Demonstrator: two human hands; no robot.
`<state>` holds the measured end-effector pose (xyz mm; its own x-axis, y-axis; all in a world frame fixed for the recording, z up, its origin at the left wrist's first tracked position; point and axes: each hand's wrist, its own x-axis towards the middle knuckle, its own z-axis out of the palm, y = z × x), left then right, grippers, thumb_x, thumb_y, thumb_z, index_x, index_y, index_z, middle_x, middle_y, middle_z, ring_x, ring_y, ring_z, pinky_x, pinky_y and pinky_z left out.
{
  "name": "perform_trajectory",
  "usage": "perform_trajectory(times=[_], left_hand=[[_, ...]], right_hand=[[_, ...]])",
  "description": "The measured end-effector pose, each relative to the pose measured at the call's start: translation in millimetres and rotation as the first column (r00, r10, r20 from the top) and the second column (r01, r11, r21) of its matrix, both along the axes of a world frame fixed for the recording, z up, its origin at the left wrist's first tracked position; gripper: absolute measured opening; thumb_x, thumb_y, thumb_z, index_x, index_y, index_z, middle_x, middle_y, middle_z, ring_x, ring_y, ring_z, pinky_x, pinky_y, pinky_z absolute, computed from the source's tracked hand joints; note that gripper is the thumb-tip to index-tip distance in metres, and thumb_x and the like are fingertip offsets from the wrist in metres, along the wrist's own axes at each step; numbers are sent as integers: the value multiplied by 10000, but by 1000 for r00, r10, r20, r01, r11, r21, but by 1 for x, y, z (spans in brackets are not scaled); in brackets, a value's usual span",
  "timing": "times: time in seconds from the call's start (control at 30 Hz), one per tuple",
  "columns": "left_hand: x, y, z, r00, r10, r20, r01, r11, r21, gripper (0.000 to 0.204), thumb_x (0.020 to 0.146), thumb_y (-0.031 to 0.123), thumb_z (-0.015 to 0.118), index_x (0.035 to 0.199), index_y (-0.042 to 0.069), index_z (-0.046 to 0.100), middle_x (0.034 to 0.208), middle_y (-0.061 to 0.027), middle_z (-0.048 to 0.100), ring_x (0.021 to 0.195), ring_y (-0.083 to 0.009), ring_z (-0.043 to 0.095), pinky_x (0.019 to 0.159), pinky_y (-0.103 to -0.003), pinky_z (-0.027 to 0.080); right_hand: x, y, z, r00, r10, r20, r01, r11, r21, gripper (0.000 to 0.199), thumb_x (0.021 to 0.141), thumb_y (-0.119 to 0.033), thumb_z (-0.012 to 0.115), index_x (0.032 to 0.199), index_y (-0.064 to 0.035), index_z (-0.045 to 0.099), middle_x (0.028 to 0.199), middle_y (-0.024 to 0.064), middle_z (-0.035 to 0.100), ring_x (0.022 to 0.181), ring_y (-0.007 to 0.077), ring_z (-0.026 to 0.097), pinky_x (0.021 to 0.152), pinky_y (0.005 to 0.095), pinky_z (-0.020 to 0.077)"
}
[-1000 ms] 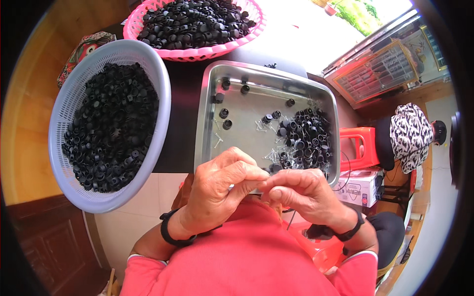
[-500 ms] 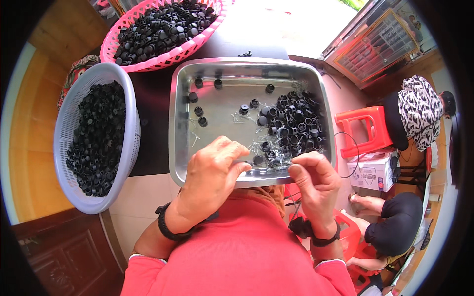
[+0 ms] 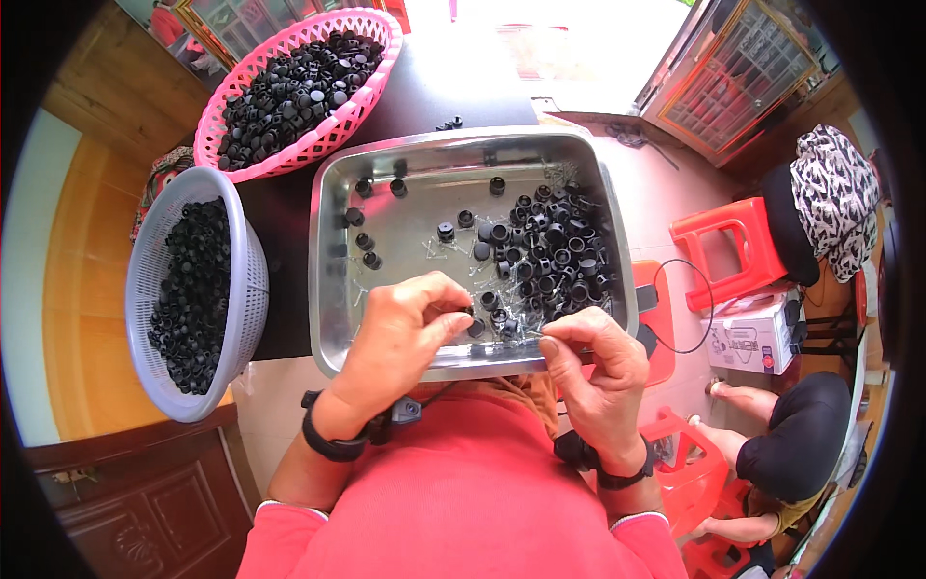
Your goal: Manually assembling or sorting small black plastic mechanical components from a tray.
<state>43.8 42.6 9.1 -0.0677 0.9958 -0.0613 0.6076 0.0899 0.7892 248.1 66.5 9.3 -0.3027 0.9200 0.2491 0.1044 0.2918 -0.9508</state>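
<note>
Farthest left of the fingers, a pale grey basket of small black caps sits on the desk edge, and a pink basket of the same caps stands up and away from them; both seem set within easy reach of the work, as stock or as bins for sorted pieces.

The left hand rests over the near rim of the steel tray, its fingers pressed together in a pinch on one black cap at their tips, held low over the tray, probably so a slip drops the piece back in.

Just right of it, the right hand curls its fingers together on something thin and pale; what it is I cannot tell.

Beyond both sets of fingertips lies the heap of loose caps, with small pale pins scattered left of it.

Far right, a red stool and a seated person's leg.
</note>
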Motion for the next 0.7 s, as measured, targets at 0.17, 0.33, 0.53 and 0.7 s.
perform_trajectory(times=[0.17,0.33,0.53,0.7], left_hand=[[-15,-5,12,568,46,822,139,979,-151,164,874,53,645,1013,-30,617,903,-66,665,825,-119,651,711,-247,530],[-24,-15,5,412,89,907,167,971,-171,187,873,55,649,1035,-26,605,912,-82,665,825,-136,657,723,-260,537],[-31,-22,3,421,42,906,163,979,-121,188,868,36,650,1038,-27,602,938,-88,660,846,-139,658,736,-268,543],[-34,-26,4,442,27,896,136,986,-98,173,865,-3,638,1032,-35,607,924,-79,663,853,-124,652,728,-246,540]], right_hand=[[-17,3,4,992,105,70,-114,982,148,159,760,79,669,887,0,615,757,80,592,603,136,566,478,246,443],[-37,-1,8,992,84,91,-105,963,248,177,736,96,659,861,-14,600,726,86,583,576,185,557,459,288,435],[-49,-5,13,981,80,176,-125,957,263,200,709,99,662,854,-15,585,704,81,579,569,210,546,468,309,433],[-54,-7,15,957,85,276,-173,934,312,215,691,90,657,858,-18,577,698,93,571,588,248,551,506,331,445]])
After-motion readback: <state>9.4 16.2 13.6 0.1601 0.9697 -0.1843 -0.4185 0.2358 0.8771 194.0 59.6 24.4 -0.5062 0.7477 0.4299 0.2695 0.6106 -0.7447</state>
